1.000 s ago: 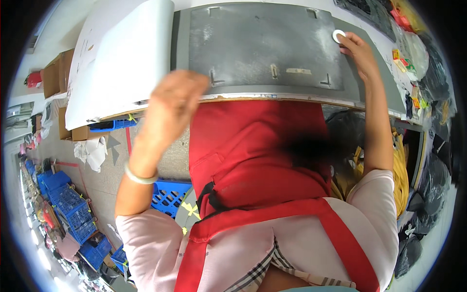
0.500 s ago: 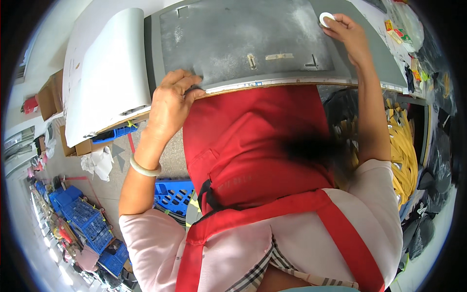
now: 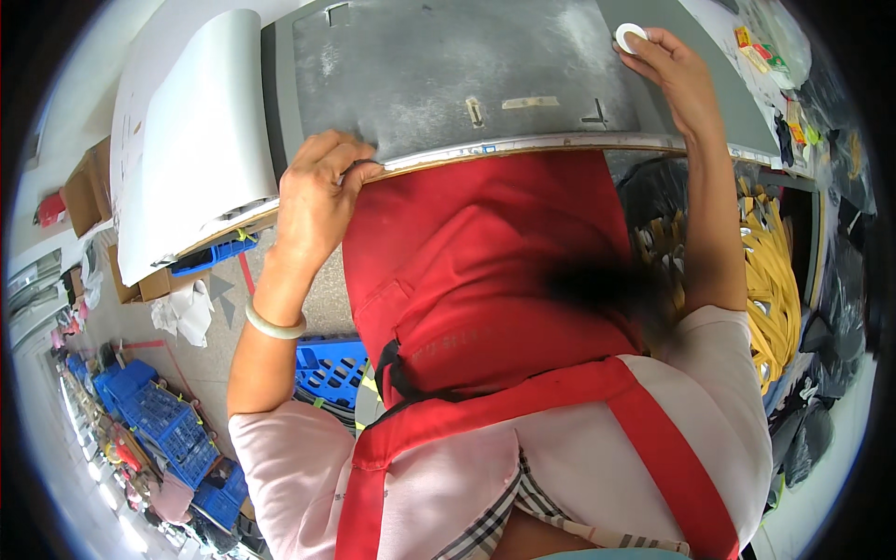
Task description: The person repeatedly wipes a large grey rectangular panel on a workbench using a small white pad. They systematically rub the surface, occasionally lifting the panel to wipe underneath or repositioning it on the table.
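A small, flat, round white disc (image 3: 631, 38) is in the upper right of the frame, pinched at its right side between the thumb and fingers of the right hand (image 3: 679, 77). It is above the right edge of a dark grey, flat rectangular panel (image 3: 420, 70) with cloudy whitish smears; whether it touches the surface below cannot be told. Near the panel's lower edge are a narrow beige strip of tape (image 3: 530, 103), a shorter upright beige patch (image 3: 476, 113) and a dark L-shaped mark (image 3: 597, 114).

The left hand (image 3: 319, 191) is at the panel's lower left, its fingers bent together at the front edge of the worktop (image 3: 523, 143); whether they grip anything there cannot be told. A pale bangle (image 3: 273, 323) circles that wrist.

Left of the panel, a large, smooth white sheet (image 3: 210, 117) curls up along its right side. Small red, yellow and green packets (image 3: 761, 51) lie at the upper right. Below the worktop are a red cloth apron (image 3: 485, 243) in the centre, a bundle of yellow straps (image 3: 773, 280) at the right and a blue plastic crate with holes (image 3: 331, 369) left of centre.
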`<control>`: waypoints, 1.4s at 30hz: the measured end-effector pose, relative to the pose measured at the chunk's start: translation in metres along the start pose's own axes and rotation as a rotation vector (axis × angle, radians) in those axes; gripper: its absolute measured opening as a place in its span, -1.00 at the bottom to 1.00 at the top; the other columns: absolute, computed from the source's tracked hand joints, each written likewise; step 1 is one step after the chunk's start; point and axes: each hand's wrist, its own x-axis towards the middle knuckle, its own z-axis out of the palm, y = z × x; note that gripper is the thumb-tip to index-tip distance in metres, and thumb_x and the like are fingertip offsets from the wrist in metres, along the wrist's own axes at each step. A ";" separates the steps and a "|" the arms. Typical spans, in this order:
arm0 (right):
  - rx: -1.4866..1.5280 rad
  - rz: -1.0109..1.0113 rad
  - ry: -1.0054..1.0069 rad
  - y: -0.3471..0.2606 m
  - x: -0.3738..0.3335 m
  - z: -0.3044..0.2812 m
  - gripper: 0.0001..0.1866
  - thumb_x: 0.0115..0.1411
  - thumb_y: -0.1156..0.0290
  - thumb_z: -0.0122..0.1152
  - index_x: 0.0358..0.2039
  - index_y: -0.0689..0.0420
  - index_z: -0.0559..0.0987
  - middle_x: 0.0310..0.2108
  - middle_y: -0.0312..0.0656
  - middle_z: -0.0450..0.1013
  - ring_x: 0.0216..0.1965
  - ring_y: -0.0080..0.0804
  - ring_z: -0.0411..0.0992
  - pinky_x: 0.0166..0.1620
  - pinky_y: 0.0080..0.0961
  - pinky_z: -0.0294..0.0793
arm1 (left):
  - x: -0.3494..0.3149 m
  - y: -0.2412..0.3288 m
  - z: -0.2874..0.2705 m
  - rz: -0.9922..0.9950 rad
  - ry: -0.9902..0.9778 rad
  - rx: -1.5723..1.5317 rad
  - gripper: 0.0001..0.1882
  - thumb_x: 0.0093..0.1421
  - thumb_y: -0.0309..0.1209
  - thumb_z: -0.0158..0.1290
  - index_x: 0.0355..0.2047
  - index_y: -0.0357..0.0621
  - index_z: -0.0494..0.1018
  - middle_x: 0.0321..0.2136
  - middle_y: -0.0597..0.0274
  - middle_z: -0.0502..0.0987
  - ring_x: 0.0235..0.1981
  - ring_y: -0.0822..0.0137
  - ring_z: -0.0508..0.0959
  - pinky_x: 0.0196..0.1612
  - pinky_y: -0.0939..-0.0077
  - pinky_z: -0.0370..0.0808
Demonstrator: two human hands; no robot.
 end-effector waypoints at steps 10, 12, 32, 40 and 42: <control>0.010 -0.016 0.011 0.003 -0.002 0.003 -0.74 0.32 0.32 0.23 -0.15 0.27 0.57 -0.16 -0.23 0.53 -0.06 -0.50 0.52 0.14 -0.56 0.52 | 0.000 0.001 0.004 0.047 0.049 0.007 -0.85 0.03 -0.55 0.30 -0.36 -0.26 0.59 -0.36 0.10 0.57 -0.31 0.13 0.56 -0.23 0.33 0.50; 0.016 -0.022 0.021 0.006 -0.001 0.000 -0.76 0.31 0.32 0.24 -0.17 0.26 0.57 -0.16 -0.24 0.53 -0.08 -0.52 0.52 0.12 -0.58 0.53 | -0.001 -0.002 0.006 0.047 0.059 -0.005 -0.84 0.02 -0.55 0.31 -0.37 -0.26 0.58 -0.37 0.09 0.56 -0.31 0.14 0.56 -0.23 0.33 0.50; -0.031 0.032 0.149 0.004 -0.004 0.007 -0.73 0.29 0.34 0.26 -0.13 0.29 0.58 -0.17 -0.15 0.54 -0.13 -0.47 0.53 0.05 -0.61 0.51 | 0.084 0.046 0.062 0.349 0.147 -0.094 -0.83 0.29 -0.30 0.06 -0.27 -0.12 0.55 -0.31 0.11 0.55 -0.27 -0.04 0.57 -0.25 0.17 0.54; -0.314 -0.093 0.232 0.000 -0.014 0.019 -0.71 0.26 0.24 0.31 -0.16 0.20 0.64 -0.28 -0.33 0.55 -0.28 -0.62 0.44 -0.14 -0.67 0.38 | 0.123 0.048 0.114 0.257 0.209 0.151 -0.86 0.29 -0.29 0.04 -0.29 -0.03 0.52 -0.35 0.20 0.54 -0.31 0.09 0.60 -0.27 0.27 0.56; -0.474 -0.163 0.117 -0.014 -0.036 0.035 -0.80 0.25 0.29 0.30 -0.21 0.13 0.66 -0.37 -0.41 0.52 -0.36 -0.64 0.36 -0.23 -0.62 0.37 | 0.123 0.046 0.112 0.260 0.198 0.125 -0.84 0.29 -0.28 0.05 -0.19 0.01 0.54 -0.27 0.24 0.54 -0.19 0.13 0.58 -0.10 0.15 0.53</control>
